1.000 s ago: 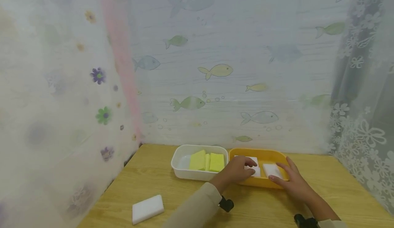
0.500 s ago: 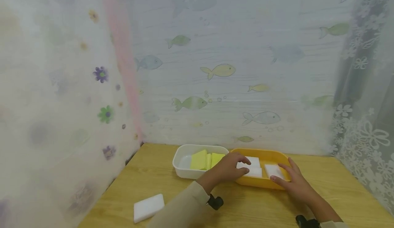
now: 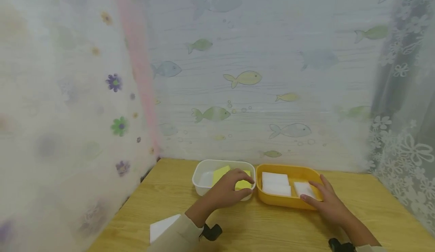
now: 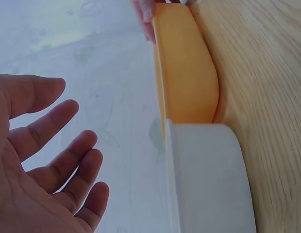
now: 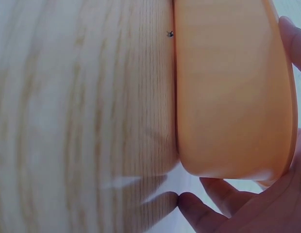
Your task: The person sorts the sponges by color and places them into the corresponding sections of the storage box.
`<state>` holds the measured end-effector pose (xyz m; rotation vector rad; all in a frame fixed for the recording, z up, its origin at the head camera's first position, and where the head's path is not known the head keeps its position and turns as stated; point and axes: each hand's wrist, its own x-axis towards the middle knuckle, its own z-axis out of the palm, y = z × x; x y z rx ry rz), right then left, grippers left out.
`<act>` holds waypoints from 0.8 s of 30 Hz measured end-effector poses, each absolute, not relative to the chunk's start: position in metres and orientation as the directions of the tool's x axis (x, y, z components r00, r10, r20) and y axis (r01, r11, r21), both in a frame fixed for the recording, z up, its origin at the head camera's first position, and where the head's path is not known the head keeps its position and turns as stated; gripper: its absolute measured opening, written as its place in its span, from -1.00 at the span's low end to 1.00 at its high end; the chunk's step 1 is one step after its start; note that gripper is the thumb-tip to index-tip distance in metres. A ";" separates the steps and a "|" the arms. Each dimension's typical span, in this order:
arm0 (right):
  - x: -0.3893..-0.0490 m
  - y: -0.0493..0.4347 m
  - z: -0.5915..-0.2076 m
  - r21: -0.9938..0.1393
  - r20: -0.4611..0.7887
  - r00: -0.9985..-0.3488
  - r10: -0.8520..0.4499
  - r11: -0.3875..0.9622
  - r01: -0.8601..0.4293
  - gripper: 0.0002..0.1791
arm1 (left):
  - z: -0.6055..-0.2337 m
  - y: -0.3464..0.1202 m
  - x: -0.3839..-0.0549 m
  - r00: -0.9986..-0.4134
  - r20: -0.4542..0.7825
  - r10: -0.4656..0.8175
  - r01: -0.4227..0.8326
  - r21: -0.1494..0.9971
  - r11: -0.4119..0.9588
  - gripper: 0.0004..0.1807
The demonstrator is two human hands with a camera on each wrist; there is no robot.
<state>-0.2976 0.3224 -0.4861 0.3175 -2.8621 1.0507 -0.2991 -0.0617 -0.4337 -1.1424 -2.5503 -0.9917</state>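
My left hand point(image 3: 225, 189) hovers over the front of the white plastic bin point(image 3: 199, 186), palm facing right, fingers loosely bent and holding nothing. It partly hides the yellow sponges point(image 3: 220, 173) inside. In the left wrist view the same hand point(image 4: 48, 165) is apart from the bin's wall point(image 4: 209, 184). My right hand point(image 3: 327, 203) grips the right end of the orange bin point(image 3: 282, 201), thumb at the front rim and other fingers round the end. The right wrist view shows its thumb point(image 5: 292, 43) against the rim. White sponge blocks point(image 3: 276, 184) lie in the orange bin, one point(image 3: 304, 189) near the right fingers.
The two bins stand side by side on a wooden table point(image 3: 258, 229), close to the fish-print curtain point(image 3: 244, 131) behind. Another white block point(image 3: 162, 227) lies at the front left, partly covered by my left sleeve point(image 3: 180, 235).
My left hand has moved left, out of the orange bin to above the white one, uncovering the white blocks. My left sleeve now overlaps the loose block. The right hand stays put.
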 end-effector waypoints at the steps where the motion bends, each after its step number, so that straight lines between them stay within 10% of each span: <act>1: -0.297 0.322 -0.486 -0.632 0.140 -0.976 -0.167 0.744 -0.218 -0.07 | -0.433 -0.067 -0.297 -0.695 0.406 0.594 0.711 0.511 0.482 -0.75; 24: -0.296 0.323 -0.484 -0.641 0.134 -0.976 -0.172 0.736 -0.218 -0.06 | -0.420 -0.221 -0.295 -0.804 0.197 0.561 0.536 0.649 0.541 -0.54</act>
